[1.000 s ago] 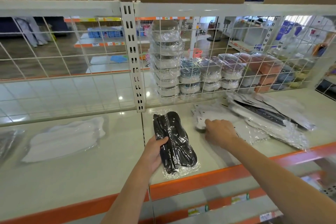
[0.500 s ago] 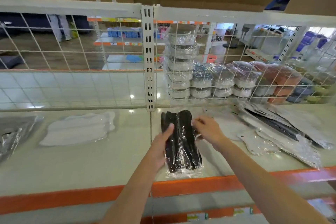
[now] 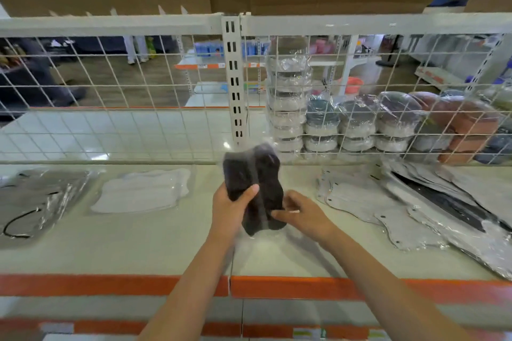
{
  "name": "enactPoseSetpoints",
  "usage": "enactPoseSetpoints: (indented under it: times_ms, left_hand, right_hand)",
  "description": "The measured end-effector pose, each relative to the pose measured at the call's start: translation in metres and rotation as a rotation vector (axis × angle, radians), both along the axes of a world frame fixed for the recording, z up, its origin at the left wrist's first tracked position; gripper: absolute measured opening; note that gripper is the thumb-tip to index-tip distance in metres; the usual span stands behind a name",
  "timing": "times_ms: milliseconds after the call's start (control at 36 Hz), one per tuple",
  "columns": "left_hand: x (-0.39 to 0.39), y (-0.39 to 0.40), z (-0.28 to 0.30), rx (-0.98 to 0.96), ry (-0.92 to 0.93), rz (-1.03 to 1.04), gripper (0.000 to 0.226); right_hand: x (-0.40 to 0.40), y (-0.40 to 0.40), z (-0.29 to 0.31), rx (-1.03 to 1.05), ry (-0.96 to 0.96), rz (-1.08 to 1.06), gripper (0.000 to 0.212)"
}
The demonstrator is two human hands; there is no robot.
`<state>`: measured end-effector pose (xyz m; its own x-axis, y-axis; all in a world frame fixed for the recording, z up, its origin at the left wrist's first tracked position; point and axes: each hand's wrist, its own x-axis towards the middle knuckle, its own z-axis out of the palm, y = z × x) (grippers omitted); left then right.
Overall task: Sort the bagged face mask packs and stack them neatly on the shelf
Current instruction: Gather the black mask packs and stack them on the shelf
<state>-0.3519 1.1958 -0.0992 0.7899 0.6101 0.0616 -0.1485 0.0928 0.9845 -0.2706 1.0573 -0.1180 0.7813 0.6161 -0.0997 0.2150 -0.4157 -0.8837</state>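
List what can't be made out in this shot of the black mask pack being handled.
- Head view, black pack: motion-blurred, so print and mask count unreadable; left hand covers its left side.
- Right hand: blurred; its grip on the pack is unclear.
- Dark packs far left: cut off by the frame edge.
- Price labels at the bottom: too blurred to read.

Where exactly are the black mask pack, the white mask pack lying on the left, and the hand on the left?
black mask pack [image 3: 266, 174], head view, upper right of the dark bundle.
white mask pack [image 3: 144, 191], head view, middle of the bag.
left hand [image 3: 230, 209], head view, back of the hand.
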Motion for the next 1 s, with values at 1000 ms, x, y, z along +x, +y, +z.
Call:
enactPoseSetpoints:
  times_ms: [1000]
  left_hand:
    - [-0.054,0.057,-0.031,0.451,0.255,0.096,0.024]
  right_hand:
    - [0.010,-0.006,-0.009,0.074,-0.112,-0.051,0.024]
